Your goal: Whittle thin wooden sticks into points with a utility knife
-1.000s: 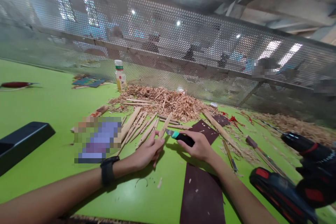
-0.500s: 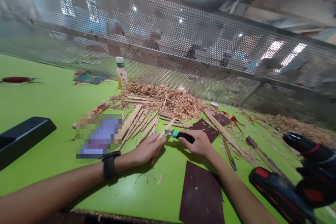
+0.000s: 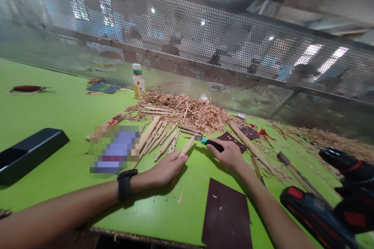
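Wooden stick (image 3: pixel 186 147) slants upward over the middle of a green table (image 3: pixel 64 113). From left: a black box (image 3: pixel 33 153); carved sticks (image 3: pixel 166 146) fanned in front of a heap of shavings (image 3: pixel 201 114); a left hand (image 3: pixel 169 167) gripping the stick; a knife (image 3: pixel 215 146), blade at the stick's tip, contact too fine to tell; a right hand (image 3: pixel 230 155) wrapped around the knife's handle; a brown sheet (image 3: pixel 226 218); and a power drill (image 3: pixel 350 167) at the edge of view.

A woodworking workshop: on the green bench (image 3: pixel 67 113), wood shavings (image 3: pixel 201 114) lie heaped beyond the left grip (image 3: pixel 171 165), a cordless drill (image 3: pixel 353 216) sits right of the right grip (image 3: pixel 229 153), and perforated screening (image 3: pixel 187 56) stands farthest back.
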`<state>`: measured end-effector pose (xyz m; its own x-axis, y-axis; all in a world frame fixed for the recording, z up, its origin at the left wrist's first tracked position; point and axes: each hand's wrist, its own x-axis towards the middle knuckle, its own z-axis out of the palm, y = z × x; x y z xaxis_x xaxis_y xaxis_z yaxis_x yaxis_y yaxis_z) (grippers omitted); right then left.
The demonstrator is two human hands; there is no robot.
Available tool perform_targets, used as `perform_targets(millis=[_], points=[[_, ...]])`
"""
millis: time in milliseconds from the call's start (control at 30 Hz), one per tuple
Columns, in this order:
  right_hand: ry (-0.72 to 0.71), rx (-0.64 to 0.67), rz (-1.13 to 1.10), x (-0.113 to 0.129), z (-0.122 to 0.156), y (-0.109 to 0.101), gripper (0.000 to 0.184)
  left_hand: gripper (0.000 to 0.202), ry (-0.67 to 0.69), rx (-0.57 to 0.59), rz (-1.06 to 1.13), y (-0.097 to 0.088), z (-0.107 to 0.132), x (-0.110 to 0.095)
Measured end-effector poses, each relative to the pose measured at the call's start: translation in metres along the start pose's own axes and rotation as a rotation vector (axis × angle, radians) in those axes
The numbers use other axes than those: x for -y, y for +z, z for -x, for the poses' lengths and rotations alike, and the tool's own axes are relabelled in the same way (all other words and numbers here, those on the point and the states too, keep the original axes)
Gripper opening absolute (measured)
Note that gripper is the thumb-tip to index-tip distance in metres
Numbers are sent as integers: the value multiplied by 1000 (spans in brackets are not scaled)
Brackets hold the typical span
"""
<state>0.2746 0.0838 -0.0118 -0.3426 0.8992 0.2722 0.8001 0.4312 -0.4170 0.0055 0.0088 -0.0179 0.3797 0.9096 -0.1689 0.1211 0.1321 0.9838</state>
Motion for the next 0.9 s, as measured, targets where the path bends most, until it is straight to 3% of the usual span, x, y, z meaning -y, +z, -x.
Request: perform_targets(millis=[167,400,567,900], points=[[85,-158,56,-21,-2,-15,57,39,98,28,-150,1,11,-12],[-55,39,-54,11,4,-4,56,35,14,31,12,-3,0,-1],[-169,84,-72,26,12,5,47,39,22,1,57,-1,0,-2],[-204,95,-71,12,6,6,49,45,8,13,129,-1,-4,3]])
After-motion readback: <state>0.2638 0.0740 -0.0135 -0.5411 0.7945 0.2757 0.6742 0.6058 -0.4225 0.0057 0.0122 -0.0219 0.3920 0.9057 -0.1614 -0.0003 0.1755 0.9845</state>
